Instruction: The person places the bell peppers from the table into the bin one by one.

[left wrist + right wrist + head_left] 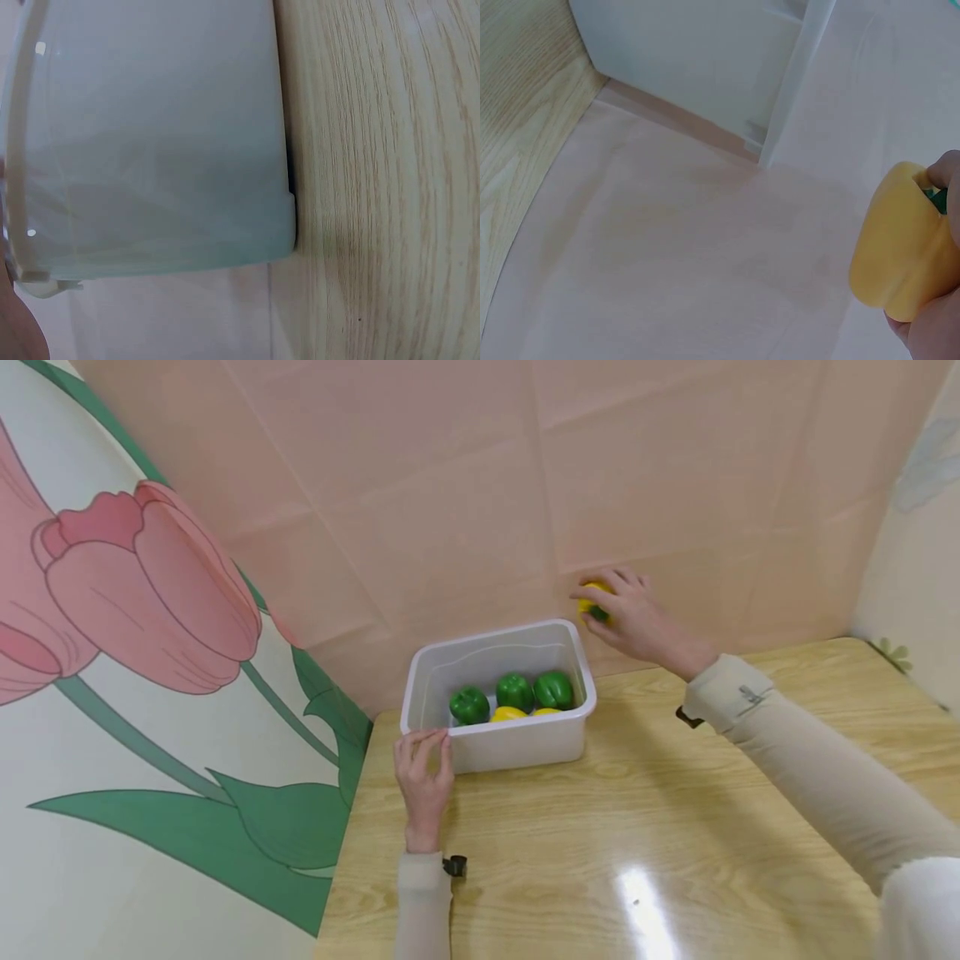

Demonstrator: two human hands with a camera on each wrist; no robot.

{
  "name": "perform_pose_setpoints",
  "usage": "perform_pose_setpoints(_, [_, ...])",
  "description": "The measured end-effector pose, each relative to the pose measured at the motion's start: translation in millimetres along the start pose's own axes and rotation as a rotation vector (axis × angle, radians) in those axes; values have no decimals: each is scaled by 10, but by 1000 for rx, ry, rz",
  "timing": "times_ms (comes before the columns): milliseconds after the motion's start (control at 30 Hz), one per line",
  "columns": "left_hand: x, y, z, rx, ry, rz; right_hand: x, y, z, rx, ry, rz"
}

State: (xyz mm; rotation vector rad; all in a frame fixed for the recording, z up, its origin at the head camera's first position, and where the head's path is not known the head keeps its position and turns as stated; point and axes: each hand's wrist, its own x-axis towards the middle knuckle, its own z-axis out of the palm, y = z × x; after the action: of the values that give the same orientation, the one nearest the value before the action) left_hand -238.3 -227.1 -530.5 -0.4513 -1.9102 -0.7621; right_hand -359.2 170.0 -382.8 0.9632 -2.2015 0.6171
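A yellow bell pepper (896,247) with a green stem is in my right hand (630,618), gripped between thumb and fingers. That hand is raised above and to the right of a white plastic bin (517,749), apart from it. With my left hand (424,777) I hold the bin's rim at the near left corner, the fingertips over the edge. Inside the bin lie a green bell pepper (469,705) on the left, two more green ones to its right, and two yellow peppers partly hidden by the near wall. The left wrist view shows mostly the bin's outer wall (165,135).
The bin stands on a wood-grain table (525,860) near its back edge. Behind it hangs a creased pinkish sheet (450,485). A wall with painted tulips (150,585) rises close on the left, and another wall (915,560) stands at the right.
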Motion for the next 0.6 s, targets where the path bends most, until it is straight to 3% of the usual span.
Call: perform_pose_setpoints(600, [4,-1,-21,2,0,-8,148,-131,49,22,2,-18])
